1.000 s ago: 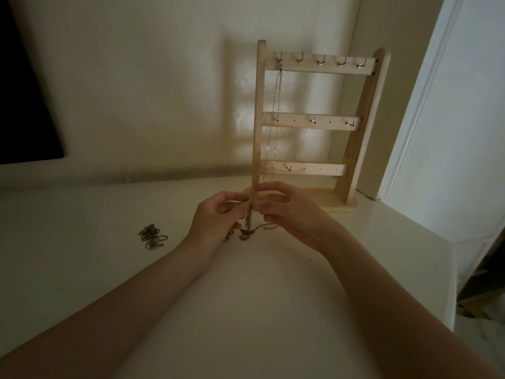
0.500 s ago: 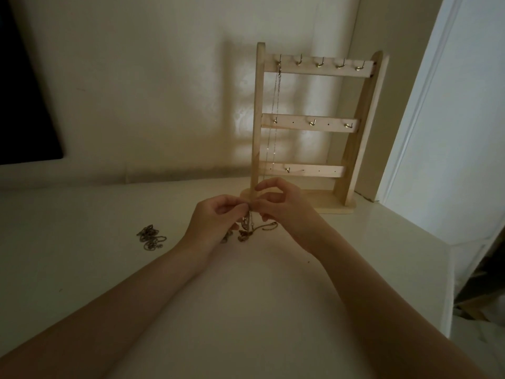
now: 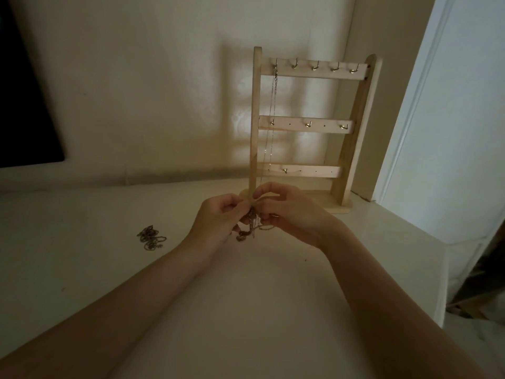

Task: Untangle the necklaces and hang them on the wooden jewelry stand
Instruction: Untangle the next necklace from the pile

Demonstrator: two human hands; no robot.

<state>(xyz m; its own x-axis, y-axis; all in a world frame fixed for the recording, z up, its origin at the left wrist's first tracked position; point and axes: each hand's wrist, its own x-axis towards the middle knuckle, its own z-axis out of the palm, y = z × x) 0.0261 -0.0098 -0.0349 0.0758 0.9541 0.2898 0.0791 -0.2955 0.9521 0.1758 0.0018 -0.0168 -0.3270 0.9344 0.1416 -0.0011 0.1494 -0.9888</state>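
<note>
Dimly, tangled necklaces (image 3: pixel 250 224) between hands.

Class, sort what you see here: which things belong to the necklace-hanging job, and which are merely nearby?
Belongs to the job:
wooden jewelry stand
hung necklace
tangled chains pinched by left hand and right hand
chain pile

Merely nearby:
white table
dark panel

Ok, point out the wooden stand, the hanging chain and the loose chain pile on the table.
Wooden jewelry stand (image 3: pixel 306 125): head view, on its middle crossbar.
Hanging chain (image 3: pixel 271 113): head view, partway down its length, below the top-left hook.
Loose chain pile (image 3: pixel 151 237): head view, centre of the heap.
</note>
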